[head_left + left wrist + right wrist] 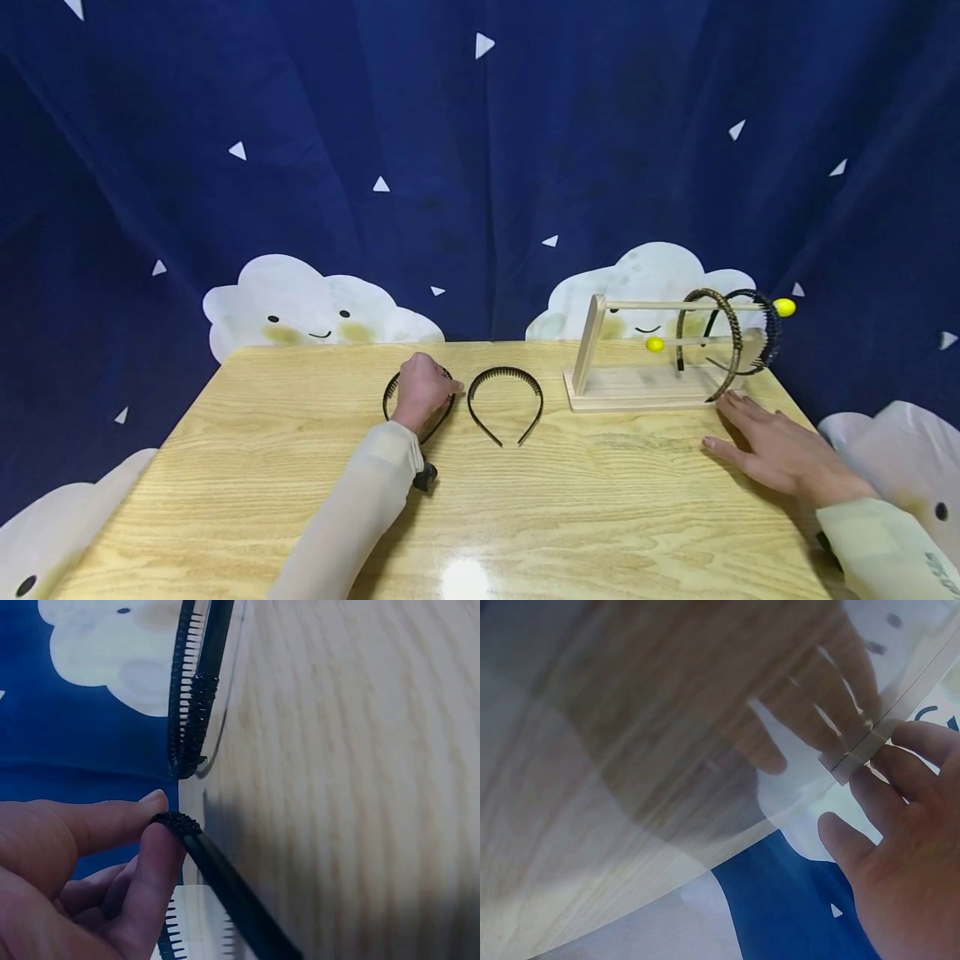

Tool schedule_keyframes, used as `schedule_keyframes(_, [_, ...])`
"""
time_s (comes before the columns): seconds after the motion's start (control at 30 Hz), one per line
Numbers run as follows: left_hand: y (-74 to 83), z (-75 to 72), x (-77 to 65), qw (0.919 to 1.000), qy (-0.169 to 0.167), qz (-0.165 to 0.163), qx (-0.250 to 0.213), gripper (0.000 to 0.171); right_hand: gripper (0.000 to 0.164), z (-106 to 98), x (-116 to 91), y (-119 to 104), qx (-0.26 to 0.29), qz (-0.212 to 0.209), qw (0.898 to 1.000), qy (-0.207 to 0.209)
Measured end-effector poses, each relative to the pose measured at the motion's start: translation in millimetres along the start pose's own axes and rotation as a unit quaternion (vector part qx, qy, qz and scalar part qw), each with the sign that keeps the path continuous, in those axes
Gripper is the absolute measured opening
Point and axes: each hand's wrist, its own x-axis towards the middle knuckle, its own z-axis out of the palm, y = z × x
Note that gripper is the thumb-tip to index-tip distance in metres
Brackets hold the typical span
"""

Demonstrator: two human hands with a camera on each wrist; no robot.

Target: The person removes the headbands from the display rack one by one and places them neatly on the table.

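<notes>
My left hand [423, 392] reaches over the left part of the table and pinches a black toothed headband [236, 896] between thumb and index finger. In the left wrist view the grip is at the band's textured, wrapped part. To its right, a second black toothed headband [506, 372] lies flat on the table. My right hand [787, 454] has its fingers spread and straight, at the front right corner of a wooden rack [588, 350]. In the right wrist view its fingertips meet the end of the rack's base [844, 766]. A brown-gold headband [737, 337] and a black headband [774, 329] hang on the rack.
The rack's two rods end in yellow knobs, one at the upper right [784, 307] and one facing left [655, 344]. Behind the wooden table [585, 508] hangs a dark blue curtain [420, 108] with clouds and white triangles.
</notes>
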Motion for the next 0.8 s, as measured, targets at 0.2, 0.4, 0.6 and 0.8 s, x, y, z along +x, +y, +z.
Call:
schedule_keyframes(0.2, [-1.4, 3.2, 1.1, 1.0000, 0.004, 0.000, 0.001, 0.033, 0.083, -0.8, -0.6, 0.3, 0.003, 0.002, 1.000, -0.006])
schedule_keyframes(0.4, [-4.0, 6.8, 2.5, 1.0000, 0.006, 0.000, 0.004, 0.038, 0.082, -1.1, -0.4, 0.6, 0.002, -0.002, 1.000, -0.001])
schedule_keyframes(0.6, [-2.3, 6.8, 2.5, 1.0000, 0.000, 0.004, 0.003, 0.039, 0.081, -1.8, -0.2, 1.0, -0.003, -0.006, 1.000, 0.007])
schedule_keyframes(0.8, [-2.6, 3.7, 1.1, 0.9999, -0.006, 0.007, 0.005, 0.031, 0.082, 0.1, 0.6, 1.0, -0.001, -0.008, 1.000, 0.005])
